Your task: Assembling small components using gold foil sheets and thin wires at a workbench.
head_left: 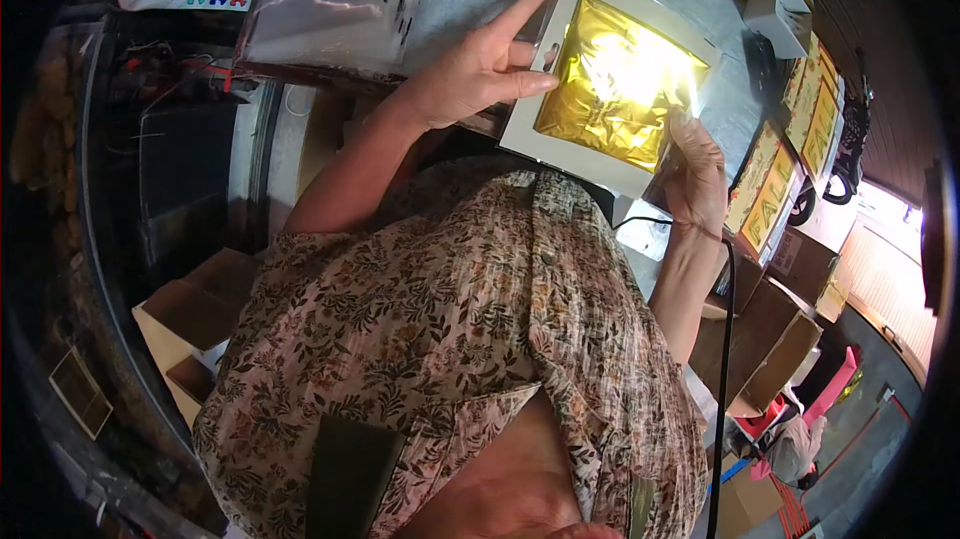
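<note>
A shiny gold foil packet (pixel 585 99) lies on a flat white card or backing board (pixel 600 167), held tilted over the near edge of the worktable. My left hand (pixel 470 74) grips the board's left edge, its thumb on the front, its index finger stretched up along the side, the other fingers partly behind. At the lower right corner, my right hand (pixel 697 179) has its fingers curled on the edge, beside the foil. Strong glare washes out the foil's upper right. Whether the foil is fixed to the board cannot be made out.
Clear plastic sheets or bags (pixel 320 9) lie on the table at the left. An open white box (pixel 778 14) and yellow printed packages (pixel 770 209) stand at the right. Cardboard boxes (pixel 765 344) sit lower right, another (pixel 195 309) lower left. A black cable (pixel 727 359) hangs by my right arm.
</note>
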`<state>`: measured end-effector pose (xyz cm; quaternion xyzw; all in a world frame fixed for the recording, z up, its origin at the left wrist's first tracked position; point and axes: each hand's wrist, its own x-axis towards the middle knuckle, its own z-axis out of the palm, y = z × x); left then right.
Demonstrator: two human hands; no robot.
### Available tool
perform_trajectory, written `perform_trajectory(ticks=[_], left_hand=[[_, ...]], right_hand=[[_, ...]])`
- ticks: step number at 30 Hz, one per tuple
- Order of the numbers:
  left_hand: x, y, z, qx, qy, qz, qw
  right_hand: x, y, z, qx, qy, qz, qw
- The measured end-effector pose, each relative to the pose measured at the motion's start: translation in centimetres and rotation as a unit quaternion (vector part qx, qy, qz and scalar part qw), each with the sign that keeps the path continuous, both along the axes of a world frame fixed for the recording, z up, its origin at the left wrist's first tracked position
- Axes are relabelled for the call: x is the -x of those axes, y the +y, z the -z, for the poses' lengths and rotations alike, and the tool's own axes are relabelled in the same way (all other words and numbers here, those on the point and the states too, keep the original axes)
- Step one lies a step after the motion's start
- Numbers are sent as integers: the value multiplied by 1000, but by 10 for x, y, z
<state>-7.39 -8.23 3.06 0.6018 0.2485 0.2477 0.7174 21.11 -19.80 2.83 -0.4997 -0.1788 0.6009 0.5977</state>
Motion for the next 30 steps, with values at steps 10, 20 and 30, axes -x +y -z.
perform_trajectory(ticks=[10, 20, 30], left_hand=[[-5, -1, 8, 154, -84, 33, 984], [-5, -10, 16, 141, 10, 16, 990], [-28, 16, 6, 136, -43, -64, 988]], right_hand=[[4, 3, -2, -8, -9, 20, 1000], [0, 4, 3, -40, 29, 65, 997], [5, 5, -2, -35, -13, 37, 999]])
